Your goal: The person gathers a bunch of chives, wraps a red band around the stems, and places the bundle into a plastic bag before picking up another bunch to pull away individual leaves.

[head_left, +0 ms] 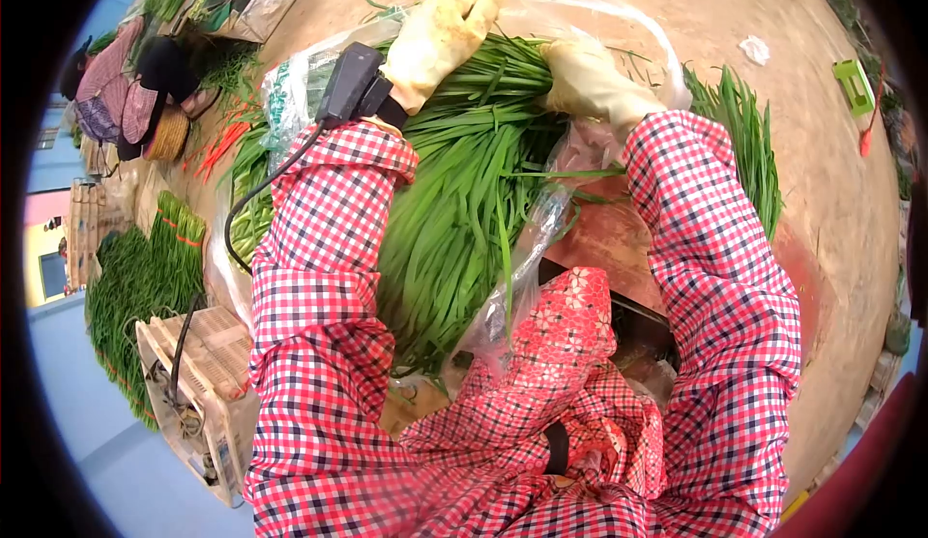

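Note:
A large heap of garlic chives (464, 219), long flat green leaves, lies in front of me in a clear plastic bag (527, 282). My left hand (440, 45), in a pale yellow glove, is at the far left end of the heap. Its fingers are closed where the bag's edge runs off to the right. A black device is strapped at that wrist, with a cable hanging from it. My right hand (594, 79), gloved likewise, presses against the far right end of the chives. Its fingertips are turned down and partly hidden by the leaves.
More chives (739, 142) lie at the right. Banded bundles (145, 306) stand at the left near a worn crate-like box (198, 359) with a cable. Another person (126, 93) crouches at upper left. A green box (854, 87) and crumpled white plastic (754, 50) are on the floor.

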Tool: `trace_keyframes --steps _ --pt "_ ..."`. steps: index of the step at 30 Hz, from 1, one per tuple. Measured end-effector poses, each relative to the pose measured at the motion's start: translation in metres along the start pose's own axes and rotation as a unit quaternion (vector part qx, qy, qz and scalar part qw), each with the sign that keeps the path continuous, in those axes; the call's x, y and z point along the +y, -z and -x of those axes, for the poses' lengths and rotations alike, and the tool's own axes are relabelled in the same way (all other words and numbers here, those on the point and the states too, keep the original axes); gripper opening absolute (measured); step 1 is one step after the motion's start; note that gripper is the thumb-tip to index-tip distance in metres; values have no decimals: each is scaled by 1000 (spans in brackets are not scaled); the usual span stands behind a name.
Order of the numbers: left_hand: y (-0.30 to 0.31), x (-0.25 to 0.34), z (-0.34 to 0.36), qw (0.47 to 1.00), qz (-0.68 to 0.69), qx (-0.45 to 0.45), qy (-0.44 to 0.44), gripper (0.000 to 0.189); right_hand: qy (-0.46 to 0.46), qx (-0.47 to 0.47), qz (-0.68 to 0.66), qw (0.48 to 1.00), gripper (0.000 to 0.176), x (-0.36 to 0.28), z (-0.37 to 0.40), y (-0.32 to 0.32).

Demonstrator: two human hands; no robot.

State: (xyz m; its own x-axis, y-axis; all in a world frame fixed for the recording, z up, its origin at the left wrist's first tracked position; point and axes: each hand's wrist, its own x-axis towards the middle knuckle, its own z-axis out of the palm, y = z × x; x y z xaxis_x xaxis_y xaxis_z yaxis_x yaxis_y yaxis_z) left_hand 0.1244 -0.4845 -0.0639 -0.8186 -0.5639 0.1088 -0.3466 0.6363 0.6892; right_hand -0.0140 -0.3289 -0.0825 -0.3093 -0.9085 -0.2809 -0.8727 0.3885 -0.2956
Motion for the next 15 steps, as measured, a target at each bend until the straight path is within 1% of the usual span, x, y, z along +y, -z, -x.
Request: trace_keyframes --steps 1,4,6,8,9,10,11,12,13,14,15 --pt "1 3 0 1000 8 4 -3 52 36 74 -2 997 10 -1 -1 -6" --pt "1 4 1 999 3 13 -31 52 34 76 99 992 8 -1 7 -12" --pt "4 1 0 999 1 12 -44 52 75 71 227 968 9 2 4 -11" --pt "9 7 5 999 13 -1 -42 52 60 113 92 988 9 -27 42 26" --pt "11 12 9 998 39 4 -39 53 101 134 114 979 8 -31 50 31" --pt "12 14 11 999 25 -15 -33 54 113 163 225 954 8 -30 53 18" --pt "14 18 10 999 11 -32 -29 54 122 192 335 914 8 -37 58 7" --pt "18 22 9 999 -3 -48 -26 54 90 178 293 935 10 -42 65 1" --pt "23 31 13 996 -41 -45 -68 54 56 167 251 952 12 -57 77 3" --pt "24 33 10 996 -30 -66 -46 53 58 196 350 914 10 -57 85 -10" --pt "21 33 9 996 -19 -88 -23 52 64 242 295 922 8 -50 80 -24"
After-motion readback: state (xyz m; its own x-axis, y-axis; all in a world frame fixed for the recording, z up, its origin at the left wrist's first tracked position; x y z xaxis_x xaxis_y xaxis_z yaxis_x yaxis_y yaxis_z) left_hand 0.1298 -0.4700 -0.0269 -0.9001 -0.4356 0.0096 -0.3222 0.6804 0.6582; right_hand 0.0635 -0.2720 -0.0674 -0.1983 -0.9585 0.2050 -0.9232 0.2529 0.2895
